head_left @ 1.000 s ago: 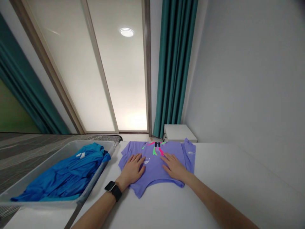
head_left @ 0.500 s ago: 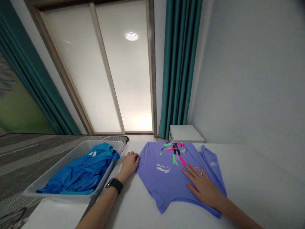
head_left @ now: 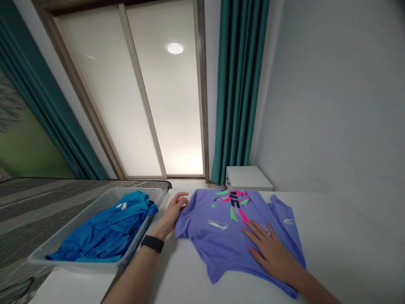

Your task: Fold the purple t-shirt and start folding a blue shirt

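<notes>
A purple T-shirt (head_left: 218, 242) with a white logo and a pink, green and black print lies spread on the white table (head_left: 332, 253). My right hand (head_left: 270, 252) rests flat on its right half, fingers stretched and apart. At the shirt's left edge is my left hand (head_left: 173, 213), with a black watch on the wrist. Its fingers are loosely bent and apart, beside the spread-out left sleeve (head_left: 183, 223); whether they touch the cloth is hard to tell.
Left of my arm stands a translucent plastic bin (head_left: 76, 265) holding crumpled blue clothing (head_left: 104, 230). A striped grey bed surface (head_left: 19, 228) lies beyond it. A small white cabinet (head_left: 248, 177) stands behind the table, near a teal curtain (head_left: 237, 105). A wall (head_left: 332, 105) runs along the right.
The left sleeve now spreads out to the left, where before it was tucked in. My left hand has risen slightly and its fingers have loosened from the edge. My right hand has barely moved.
</notes>
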A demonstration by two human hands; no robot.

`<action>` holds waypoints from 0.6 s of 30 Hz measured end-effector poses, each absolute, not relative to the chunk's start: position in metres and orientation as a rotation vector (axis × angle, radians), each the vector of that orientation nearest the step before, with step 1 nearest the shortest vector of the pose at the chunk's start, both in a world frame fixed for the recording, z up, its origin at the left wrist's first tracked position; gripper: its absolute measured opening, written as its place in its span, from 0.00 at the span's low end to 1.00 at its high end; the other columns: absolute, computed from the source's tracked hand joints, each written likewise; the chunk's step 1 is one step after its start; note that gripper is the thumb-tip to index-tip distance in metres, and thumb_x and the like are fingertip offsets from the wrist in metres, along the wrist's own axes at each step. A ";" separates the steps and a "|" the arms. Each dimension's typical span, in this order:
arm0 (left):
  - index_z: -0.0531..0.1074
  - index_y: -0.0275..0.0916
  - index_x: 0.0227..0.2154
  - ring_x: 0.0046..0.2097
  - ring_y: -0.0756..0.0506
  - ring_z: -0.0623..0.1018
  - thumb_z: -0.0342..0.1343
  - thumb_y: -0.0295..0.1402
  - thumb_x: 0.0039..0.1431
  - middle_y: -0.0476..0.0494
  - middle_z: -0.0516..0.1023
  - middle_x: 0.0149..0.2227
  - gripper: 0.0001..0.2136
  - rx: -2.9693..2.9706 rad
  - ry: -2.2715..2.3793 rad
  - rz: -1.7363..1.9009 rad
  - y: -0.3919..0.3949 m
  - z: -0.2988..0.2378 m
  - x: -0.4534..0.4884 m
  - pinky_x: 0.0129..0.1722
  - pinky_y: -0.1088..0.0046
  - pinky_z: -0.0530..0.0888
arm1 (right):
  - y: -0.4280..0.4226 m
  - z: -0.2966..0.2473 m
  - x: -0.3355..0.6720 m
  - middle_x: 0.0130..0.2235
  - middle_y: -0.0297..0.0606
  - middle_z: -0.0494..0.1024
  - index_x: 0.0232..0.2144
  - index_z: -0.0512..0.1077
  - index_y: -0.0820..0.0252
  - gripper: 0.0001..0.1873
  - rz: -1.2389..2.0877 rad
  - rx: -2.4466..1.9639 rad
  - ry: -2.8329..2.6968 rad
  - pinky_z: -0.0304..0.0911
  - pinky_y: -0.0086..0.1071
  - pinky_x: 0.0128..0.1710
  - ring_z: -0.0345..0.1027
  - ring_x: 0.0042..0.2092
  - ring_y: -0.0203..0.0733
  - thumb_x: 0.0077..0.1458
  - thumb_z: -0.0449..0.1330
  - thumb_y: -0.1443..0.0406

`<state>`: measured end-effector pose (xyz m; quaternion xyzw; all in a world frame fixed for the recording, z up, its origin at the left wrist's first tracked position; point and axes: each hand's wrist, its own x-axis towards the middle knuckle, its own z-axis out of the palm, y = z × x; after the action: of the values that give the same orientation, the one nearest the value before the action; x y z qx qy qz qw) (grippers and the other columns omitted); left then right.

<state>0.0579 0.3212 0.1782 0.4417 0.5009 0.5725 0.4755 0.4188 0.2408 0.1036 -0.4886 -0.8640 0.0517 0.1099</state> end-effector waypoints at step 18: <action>0.77 0.41 0.37 0.44 0.41 0.74 0.46 0.38 0.62 0.40 0.78 0.41 0.15 2.224 1.499 0.757 0.309 0.155 0.036 0.48 0.64 0.68 | 0.260 0.149 0.370 0.52 0.45 0.75 0.51 0.72 0.56 0.17 0.209 -1.398 -2.500 0.48 0.53 0.64 0.65 0.56 0.51 0.61 0.52 0.63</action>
<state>0.0359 0.3090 0.1548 0.7855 0.5295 0.2675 0.1764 0.3696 0.2603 0.1487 -0.4824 -0.8626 0.0720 0.1344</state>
